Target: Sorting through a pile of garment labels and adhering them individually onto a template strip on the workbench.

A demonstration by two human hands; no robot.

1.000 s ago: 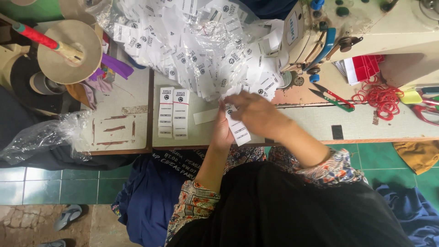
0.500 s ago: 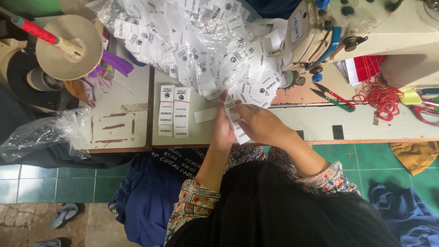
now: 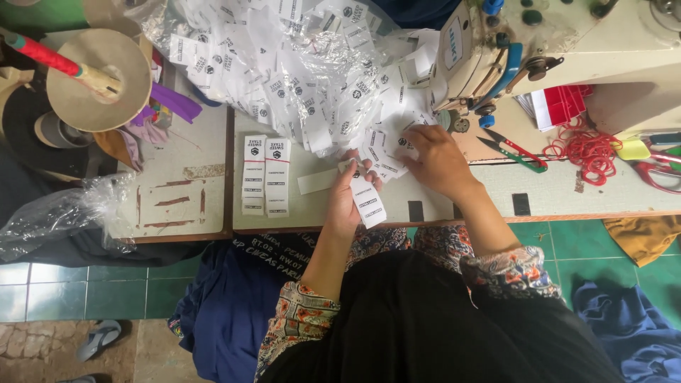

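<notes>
While the left hand point(image 3: 347, 202) pinches a small stack of white printed fabric labels point(image 3: 367, 201), the stack's long axis slants from the fingers down toward the table's near edge. The right hand point(image 3: 436, 159) rests, fingers spread and holding nothing, on the loose heap of white labels point(image 3: 312, 78) spilling from clear plastic. Both work on a pale worn sewing table point(image 3: 319, 209) above green floor tiles point(image 3: 42, 284). Half a second ago the right hand was at the stack; now it has reached away.

Left hand point(image 3: 349, 197) around labels point(image 3: 367, 203), right hand point(image 3: 434, 157) on label pile point(image 3: 312, 78).
</notes>
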